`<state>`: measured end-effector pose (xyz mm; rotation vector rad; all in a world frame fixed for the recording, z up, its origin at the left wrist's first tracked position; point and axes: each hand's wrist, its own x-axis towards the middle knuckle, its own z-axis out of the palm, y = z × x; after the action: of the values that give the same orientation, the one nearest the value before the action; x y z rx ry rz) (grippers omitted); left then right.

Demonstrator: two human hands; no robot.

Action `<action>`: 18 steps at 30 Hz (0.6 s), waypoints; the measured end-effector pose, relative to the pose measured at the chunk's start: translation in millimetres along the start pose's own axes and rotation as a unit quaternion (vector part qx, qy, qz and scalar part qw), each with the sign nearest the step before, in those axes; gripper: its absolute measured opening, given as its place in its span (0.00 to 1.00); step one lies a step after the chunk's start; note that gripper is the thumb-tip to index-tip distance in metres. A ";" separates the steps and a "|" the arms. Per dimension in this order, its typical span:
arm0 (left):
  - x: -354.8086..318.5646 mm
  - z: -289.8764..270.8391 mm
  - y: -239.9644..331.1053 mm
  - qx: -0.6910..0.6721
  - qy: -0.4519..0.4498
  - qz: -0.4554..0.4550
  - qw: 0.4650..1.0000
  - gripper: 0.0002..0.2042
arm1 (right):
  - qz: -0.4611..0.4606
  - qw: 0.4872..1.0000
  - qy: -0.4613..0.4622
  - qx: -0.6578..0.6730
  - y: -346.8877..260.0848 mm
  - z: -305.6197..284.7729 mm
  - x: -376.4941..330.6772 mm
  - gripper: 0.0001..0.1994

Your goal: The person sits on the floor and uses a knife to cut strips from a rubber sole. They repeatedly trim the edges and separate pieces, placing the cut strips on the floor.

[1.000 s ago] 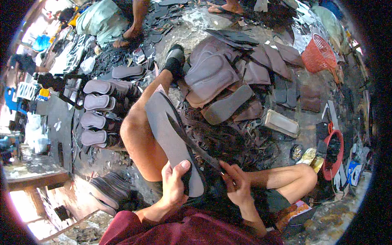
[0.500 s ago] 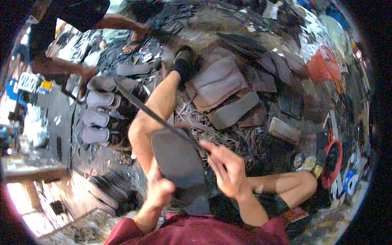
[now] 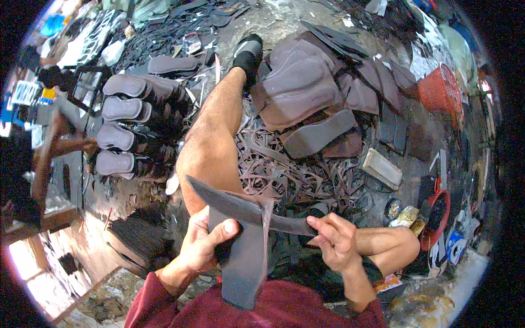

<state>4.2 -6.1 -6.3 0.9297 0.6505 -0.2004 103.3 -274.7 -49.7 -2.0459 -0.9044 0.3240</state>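
My left hand (image 3: 199,240) is closed on a dark grey shoe sole (image 3: 243,268), thumb on top, holding it upright between my legs. A long curved knife (image 3: 290,224) lies across the sole's upper part, its pointed tip over my left knee. The fingers of my right hand (image 3: 336,240) are wrapped round the knife's right end. Where blade and sole meet, a thin brownish strip (image 3: 266,227) stands along the sole's right edge. The blade covers some of the sole's upper end.
Stacks of grey soles (image 3: 117,136) stand at the left, near another person's arm (image 3: 68,146). Dark sheets (image 3: 298,87) and a thick sole block (image 3: 320,134) lie ahead. Trimmed strips (image 3: 279,169) cover the floor. A whetstone-like block (image 3: 381,169) and red baskets (image 3: 440,93) are at right.
The sole has been turned, and the knife has swung lower and flatter across it. My right hand has moved right. The other person has shifted toward the left edge.
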 end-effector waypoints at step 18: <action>22.9 -19.9 -3.6 0.038 -0.247 -0.090 0.964 0.34 | -0.016 0.979 -0.133 0.154 -28.8 -55.9 98.2 0.19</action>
<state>12.2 10.2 -30.9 0.8488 0.2633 -0.6022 187.8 -228.7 16.2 -1.7255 -0.9793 0.6891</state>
